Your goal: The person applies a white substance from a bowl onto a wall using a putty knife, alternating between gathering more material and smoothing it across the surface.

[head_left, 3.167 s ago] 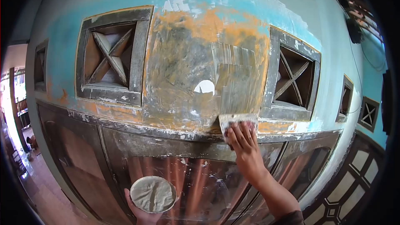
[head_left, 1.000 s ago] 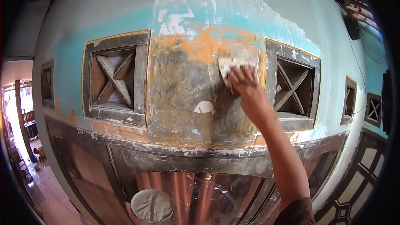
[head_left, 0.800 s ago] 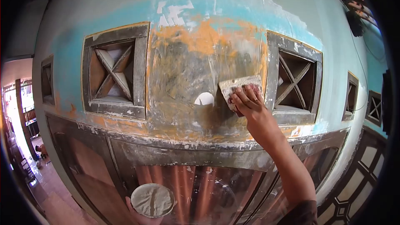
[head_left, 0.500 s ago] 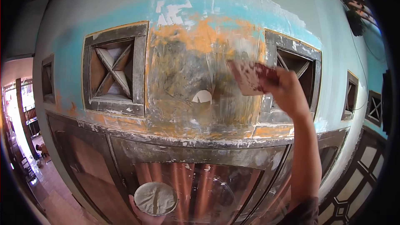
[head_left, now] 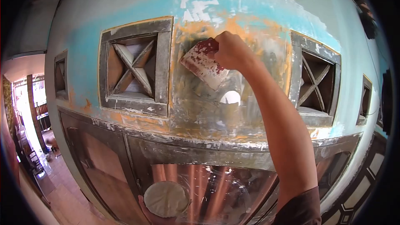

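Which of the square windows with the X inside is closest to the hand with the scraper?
The X vent just left of the right hand and its scraper. The vent on the right sits farther off.

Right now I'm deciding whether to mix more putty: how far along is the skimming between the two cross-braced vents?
Done: grey filler streaks cover most of the scraped orange-and-teal wall panel. In hand: the right hand presses the red putty-caked scraper to the panel's upper left; the left hand holds a round plate of grey putty. Left: the bare white spot and the orange band on top.
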